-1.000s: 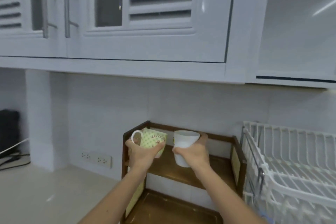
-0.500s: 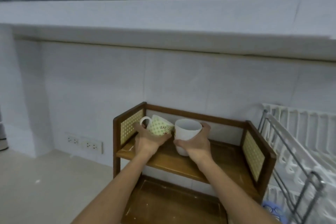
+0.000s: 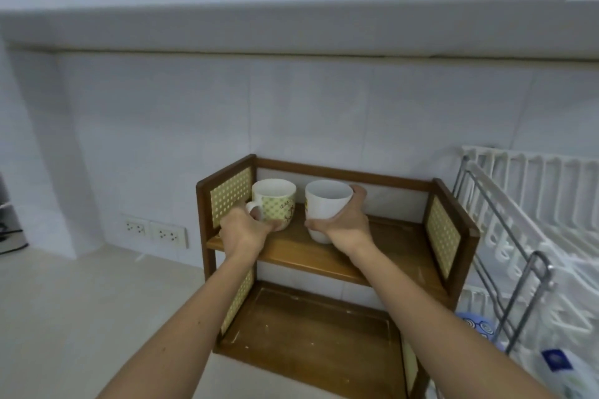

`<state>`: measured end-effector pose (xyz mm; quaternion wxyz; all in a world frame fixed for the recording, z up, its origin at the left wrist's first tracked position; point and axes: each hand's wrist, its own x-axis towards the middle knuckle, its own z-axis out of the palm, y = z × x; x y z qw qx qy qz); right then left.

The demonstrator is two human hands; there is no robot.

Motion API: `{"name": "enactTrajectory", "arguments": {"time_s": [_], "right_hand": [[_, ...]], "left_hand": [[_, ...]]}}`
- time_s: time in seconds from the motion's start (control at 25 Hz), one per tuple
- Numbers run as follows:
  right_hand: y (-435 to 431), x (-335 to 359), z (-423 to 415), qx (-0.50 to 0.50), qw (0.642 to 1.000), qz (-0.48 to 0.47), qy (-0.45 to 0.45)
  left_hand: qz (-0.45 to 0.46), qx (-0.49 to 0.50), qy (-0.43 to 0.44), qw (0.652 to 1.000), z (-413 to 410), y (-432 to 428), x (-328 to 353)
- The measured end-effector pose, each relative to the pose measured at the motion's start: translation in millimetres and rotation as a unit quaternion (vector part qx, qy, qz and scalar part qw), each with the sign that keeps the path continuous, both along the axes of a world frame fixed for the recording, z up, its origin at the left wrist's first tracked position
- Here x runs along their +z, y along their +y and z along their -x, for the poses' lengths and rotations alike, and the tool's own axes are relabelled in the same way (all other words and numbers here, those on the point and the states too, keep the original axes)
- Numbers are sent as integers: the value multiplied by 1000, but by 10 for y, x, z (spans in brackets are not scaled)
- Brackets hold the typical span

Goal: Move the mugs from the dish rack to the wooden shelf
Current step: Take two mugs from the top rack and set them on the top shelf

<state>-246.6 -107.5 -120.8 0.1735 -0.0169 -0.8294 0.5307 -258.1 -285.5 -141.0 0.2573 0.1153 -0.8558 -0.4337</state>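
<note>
A green-patterned mug (image 3: pixel 275 201) stands upright on the upper board of the wooden shelf (image 3: pixel 382 256), at its left end. My left hand (image 3: pixel 241 232) grips it by the handle and lower side. A plain white mug (image 3: pixel 325 204) is just to its right, upright over the same board. My right hand (image 3: pixel 345 225) wraps around that mug from the right and below. Whether the white mug's base touches the board is hidden by my hand. The white dish rack (image 3: pixel 531 223) stands at the right of the shelf, its visible slots bare.
The shelf's lower tray (image 3: pixel 311 330) holds nothing. A double wall socket (image 3: pixel 154 230) sits low on the tiled wall at the left. The pale countertop (image 3: pixel 81 317) spreads left of the shelf. A blue-patterned item (image 3: pixel 479 327) lies under the rack.
The view has tilted down and drawn closer. Both hands have carried the mugs further in and lower over the upper board, and the green mug has turned upright.
</note>
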Motion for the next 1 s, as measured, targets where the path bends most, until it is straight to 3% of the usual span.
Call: {"name": "enactTrajectory", "arguments": {"time_s": [0.28, 0.48, 0.64, 0.84, 1.0], "right_hand": [[-3, -9, -45, 18, 1000, 15, -6], [7, -21, -331, -1, 1000, -12, -3], [165, -94, -986, 3, 997, -82, 2], [655, -441, -2204, 34, 990, -120, 58], [1346, -793, -2925, 2, 986, -144, 80]], "left_hand": [[24, 3, 4, 1000, -73, -2, -5], [-29, -15, 41, 999, -386, 110, 71], [-32, -39, 114, 992, -1003, 477, -57], [-71, -116, 133, 982, -1983, 1094, -464], [-26, -245, 193, 950, -2727, 1631, -822]]}}
